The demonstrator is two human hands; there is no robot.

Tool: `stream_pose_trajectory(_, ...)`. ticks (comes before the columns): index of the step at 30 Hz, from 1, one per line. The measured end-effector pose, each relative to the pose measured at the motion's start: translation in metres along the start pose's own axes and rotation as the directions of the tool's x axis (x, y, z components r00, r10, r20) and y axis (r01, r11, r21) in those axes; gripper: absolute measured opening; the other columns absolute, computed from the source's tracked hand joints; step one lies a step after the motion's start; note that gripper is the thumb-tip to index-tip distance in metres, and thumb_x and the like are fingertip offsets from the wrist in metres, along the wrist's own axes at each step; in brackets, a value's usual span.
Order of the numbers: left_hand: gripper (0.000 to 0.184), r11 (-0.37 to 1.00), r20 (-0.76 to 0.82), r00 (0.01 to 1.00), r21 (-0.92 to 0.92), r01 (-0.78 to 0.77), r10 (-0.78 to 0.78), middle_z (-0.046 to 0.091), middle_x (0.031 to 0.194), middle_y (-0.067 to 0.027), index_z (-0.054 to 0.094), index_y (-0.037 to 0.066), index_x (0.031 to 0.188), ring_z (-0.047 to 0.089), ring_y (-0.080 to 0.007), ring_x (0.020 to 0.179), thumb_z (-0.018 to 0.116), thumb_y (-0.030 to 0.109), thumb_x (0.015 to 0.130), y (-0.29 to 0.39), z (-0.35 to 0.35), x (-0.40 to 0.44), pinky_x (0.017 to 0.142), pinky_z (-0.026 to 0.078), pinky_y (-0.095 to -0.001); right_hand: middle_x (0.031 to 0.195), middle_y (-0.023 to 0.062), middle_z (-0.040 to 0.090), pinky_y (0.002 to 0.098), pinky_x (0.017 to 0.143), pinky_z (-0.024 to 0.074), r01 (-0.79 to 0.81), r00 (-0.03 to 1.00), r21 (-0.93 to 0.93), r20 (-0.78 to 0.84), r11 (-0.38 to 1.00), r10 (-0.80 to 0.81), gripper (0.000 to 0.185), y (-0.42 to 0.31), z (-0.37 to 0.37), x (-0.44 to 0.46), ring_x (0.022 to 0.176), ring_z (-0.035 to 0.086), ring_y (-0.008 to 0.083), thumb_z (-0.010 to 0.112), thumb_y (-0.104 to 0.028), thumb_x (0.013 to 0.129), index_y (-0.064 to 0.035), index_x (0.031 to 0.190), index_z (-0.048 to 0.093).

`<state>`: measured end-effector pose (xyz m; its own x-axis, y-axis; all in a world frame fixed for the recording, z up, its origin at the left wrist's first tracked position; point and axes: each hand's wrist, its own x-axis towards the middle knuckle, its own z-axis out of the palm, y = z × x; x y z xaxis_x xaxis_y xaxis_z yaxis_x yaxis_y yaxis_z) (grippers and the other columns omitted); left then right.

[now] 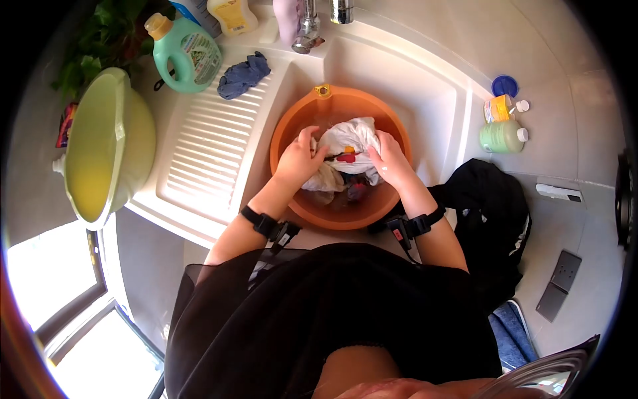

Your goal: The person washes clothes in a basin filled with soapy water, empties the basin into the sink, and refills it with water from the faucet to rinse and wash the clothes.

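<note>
An orange basin [292, 123] stands in the white sink, with wet clothes and some water inside. Both hands are over it. My left hand [302, 159] is closed on the left side of a white cloth [352, 136] that bears a red and yellow print. The right side of the same cloth is gripped by my right hand [392, 159], thumb towards the middle. Darker cloth [357, 189] lies below the white one, near the basin's front. A small yellow thing [322, 91] is on the basin's back rim.
Left of the sink are a ribbed drainboard [212, 149], a blue cloth [244, 75], a green detergent bottle [193, 60] and a large pale green basin [137, 126]. A faucet [308, 33] is behind. Bottles [502, 136] and black clothing [488, 213] are at the right.
</note>
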<state>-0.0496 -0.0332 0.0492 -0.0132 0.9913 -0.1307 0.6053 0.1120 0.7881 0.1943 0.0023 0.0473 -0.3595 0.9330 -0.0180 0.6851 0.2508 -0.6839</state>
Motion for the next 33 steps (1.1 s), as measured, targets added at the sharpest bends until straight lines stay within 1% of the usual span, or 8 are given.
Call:
stream_pose_trajectory(8,0.077,0.684,0.296,0.949,0.714,-0.147,-0.105,0.051,0.119,-0.0134,0.042,0.013,0.135,0.053,-0.0401,0.103,0.071,0.047,0.073,0.027,-0.006,-0.022,0.084,0.044,-0.0542,0.148,0.0271,0.018,0.0473,0.109,0.0267,-0.357,0.917,-0.287,0.072,0.889,0.392,0.093,0.048,0.045,-0.025,0.13,0.028,0.0461,0.068,-0.032,0.078,-0.0062,0.147,0.011)
stream_pose_trajectory(12,0.093,0.741,0.284,0.956,0.626,-0.242,0.072,0.013,0.154,-0.015,0.018,0.032,0.148,0.028,-0.0486,0.131,0.065,0.062,0.073,0.001,0.052,0.015,0.098,0.032,-0.0641,0.152,0.0263,0.005,0.049,0.111,0.0218,-0.43,0.858,-0.339,0.135,0.837,0.496,0.106,0.065,0.081,-0.016,0.135,0.017,0.0483,0.067,-0.045,0.078,-0.0114,0.15,-0.004)
stream_pose_trajectory(15,0.092,0.703,0.466,0.859,0.683,-0.198,-0.211,-0.008,0.157,-0.011,0.014,0.04,0.148,0.018,-0.0498,0.136,0.063,0.065,0.074,-0.007,0.07,0.029,0.1,0.025,-0.0688,0.154,0.0224,-0.004,0.0508,0.111,0.0193,-0.473,0.763,-0.418,0.245,0.775,0.598,0.105,0.065,0.095,-0.011,0.137,0.008,0.0504,0.064,-0.051,0.08,-0.0192,0.15,-0.008)
stream_pose_trajectory(20,0.089,0.765,0.535,0.829,0.598,-0.238,-0.16,0.003,0.155,-0.0138,0.02,0.035,0.147,0.024,-0.0464,0.135,0.066,0.058,0.074,-0.029,0.078,0.043,0.101,0.029,-0.0627,0.152,0.0289,-0.002,0.0517,0.113,0.0053,-0.48,0.679,-0.442,0.36,0.758,0.64,0.107,0.053,0.091,-0.002,0.138,0.003,0.0505,0.059,-0.054,0.081,-0.0114,0.148,-0.011)
stream_pose_trajectory(23,0.078,0.813,0.502,0.865,0.498,-0.303,0.014,0.031,0.144,-0.0199,0.028,0.028,0.145,0.039,-0.0393,0.127,0.066,0.044,0.079,-0.084,0.11,0.055,0.099,0.037,-0.0508,0.152,0.022,0.012,0.0513,0.106,0.0291,-0.335,0.804,-0.613,0.21,0.715,0.556,0.1,0.078,0.118,-0.001,0.135,0.02,0.0464,0.065,-0.049,0.08,-0.0204,0.15,0.001)
stream_pose_trajectory(29,0.081,0.999,0.456,0.889,0.0,0.051,-0.045,0.057,0.121,-0.0245,0.022,0.013,0.145,0.059,-0.0375,0.104,0.065,0.035,0.08,-0.119,0.137,0.104,0.091,0.045,-0.0398,0.124,0.0154,0.054,0.0404,0.091,0.0453,-0.406,0.864,-0.26,0.203,0.876,0.46,0.056,0.093,0.097,0.044,0.115,0.052,0.0264,0.062,-0.031,0.082,-0.0113,0.13,0.042)
stream_pose_trajectory(31,0.088,0.946,0.412,0.876,-0.088,0.311,-0.25,0.058,0.118,-0.025,0.016,0.011,0.146,0.06,-0.0376,0.102,0.067,0.031,0.078,-0.069,0.119,0.103,0.09,0.046,-0.0384,0.125,0.013,0.054,0.0422,0.092,0.0451,-0.579,0.778,0.626,0.232,0.523,0.583,0.054,0.086,0.092,0.031,0.117,0.051,0.0263,0.061,-0.031,0.084,-0.0141,0.132,0.044)
stream_pose_trajectory(33,0.095,0.934,0.426,0.879,-0.175,0.312,-0.214,0.062,0.108,-0.0224,0.011,0.011,0.148,0.061,-0.0348,0.1,0.071,0.025,0.076,-0.029,0.094,0.094,0.089,0.047,-0.037,0.129,0.0095,0.052,0.0429,0.098,0.0417,-0.368,0.828,0.927,0.289,0.076,0.481,0.053,0.103,0.098,0.029,0.119,0.049,0.0254,0.056,-0.042,0.09,-0.0137,0.134,0.044)
